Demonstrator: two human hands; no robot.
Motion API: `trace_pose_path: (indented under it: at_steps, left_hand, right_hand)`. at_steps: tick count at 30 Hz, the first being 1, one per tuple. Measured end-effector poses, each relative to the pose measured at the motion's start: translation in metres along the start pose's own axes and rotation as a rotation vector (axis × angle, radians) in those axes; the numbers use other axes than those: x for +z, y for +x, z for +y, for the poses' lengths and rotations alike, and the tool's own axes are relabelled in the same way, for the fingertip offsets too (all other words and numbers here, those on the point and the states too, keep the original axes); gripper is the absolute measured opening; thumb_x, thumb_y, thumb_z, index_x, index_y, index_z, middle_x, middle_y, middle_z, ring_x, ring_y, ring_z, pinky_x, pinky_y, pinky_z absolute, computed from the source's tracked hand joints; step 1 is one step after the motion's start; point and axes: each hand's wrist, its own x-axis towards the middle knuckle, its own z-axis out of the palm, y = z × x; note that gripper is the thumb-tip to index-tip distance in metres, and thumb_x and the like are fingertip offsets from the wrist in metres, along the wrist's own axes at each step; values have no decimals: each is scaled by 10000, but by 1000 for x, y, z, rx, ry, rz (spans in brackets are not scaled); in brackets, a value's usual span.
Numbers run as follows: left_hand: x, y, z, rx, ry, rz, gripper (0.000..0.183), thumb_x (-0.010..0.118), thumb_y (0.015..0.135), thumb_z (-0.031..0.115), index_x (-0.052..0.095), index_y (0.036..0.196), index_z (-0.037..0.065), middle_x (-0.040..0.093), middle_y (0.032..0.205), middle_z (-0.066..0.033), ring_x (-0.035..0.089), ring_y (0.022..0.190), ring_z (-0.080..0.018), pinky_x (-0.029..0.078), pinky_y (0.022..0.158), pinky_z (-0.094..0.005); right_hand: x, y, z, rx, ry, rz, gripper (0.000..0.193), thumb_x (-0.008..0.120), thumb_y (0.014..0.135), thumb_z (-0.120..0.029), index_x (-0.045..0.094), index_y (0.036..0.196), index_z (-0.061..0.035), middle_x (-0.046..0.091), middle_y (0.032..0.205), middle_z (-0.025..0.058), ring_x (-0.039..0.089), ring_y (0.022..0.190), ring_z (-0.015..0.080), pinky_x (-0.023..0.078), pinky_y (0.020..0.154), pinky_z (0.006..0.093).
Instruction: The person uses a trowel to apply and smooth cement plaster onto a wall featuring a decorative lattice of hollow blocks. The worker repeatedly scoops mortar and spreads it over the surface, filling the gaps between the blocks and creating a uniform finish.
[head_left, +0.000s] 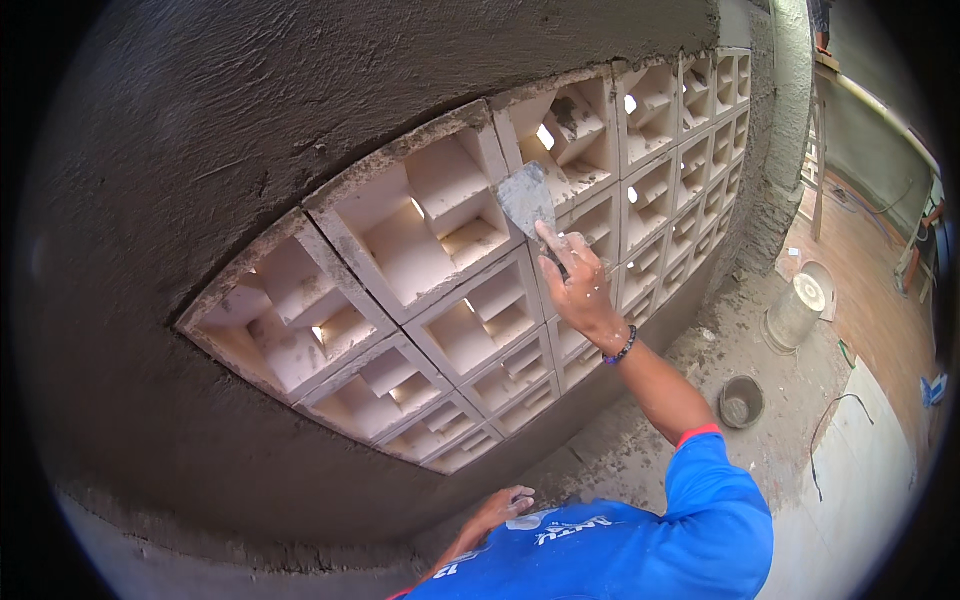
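My right hand is closed round a putty knife, its grip hidden in my fingers. The flat, mortar-smeared blade of the putty knife points up and covers part of the joint between two pale breeze blocks. Whether the blade touches them I cannot tell. White specks dot that hand, and a dark bead bracelet circles the wrist. Low in front of my blue shirt, my left hand has curled fingers close together, away from the blocks. Anything inside those fingers is hidden.
Grey plaster surrounds the block panel. On the mortar-spattered floor to the right stand a dark bucket and a pale upturned bucket. A thin cable lies by a white sheet. Someone's foot shows on a plank at the far right.
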Motion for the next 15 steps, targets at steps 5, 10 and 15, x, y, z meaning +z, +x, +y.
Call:
trace_pose_path:
  at_steps: [5, 10, 15]
  left_hand:
    - [2, -1, -8, -16, 14, 45, 431, 577, 958, 314, 558, 1292, 43, 638, 1206, -170, 582, 1150, -293, 444, 972, -408]
    - [3, -4, 16, -78, -52, 53, 418, 586, 946, 291, 569, 1279, 39, 620, 1234, -190, 567, 1179, -312, 434, 990, -407]
    - [3, -1, 27, -59, -45, 64, 425, 587, 948, 310, 566, 1288, 56, 624, 1232, -175, 560, 1187, -301, 432, 993, -414]
  right_hand:
    - [6, 32, -8, -68, -9, 85, 503, 609, 846, -25, 548, 1340, -99, 564, 885, 179, 589, 795, 355, 481, 708, 441]
    - [-6, 65, -29, -73, -65, 80, 479, 603, 851, -25, 558, 1325, -77, 578, 881, 179, 593, 801, 336, 487, 720, 419]
    - [-13, 73, -20, 19, 130, 354, 431, 570, 872, -6, 560, 1302, -17, 616, 914, 147, 600, 787, 230, 488, 723, 363]
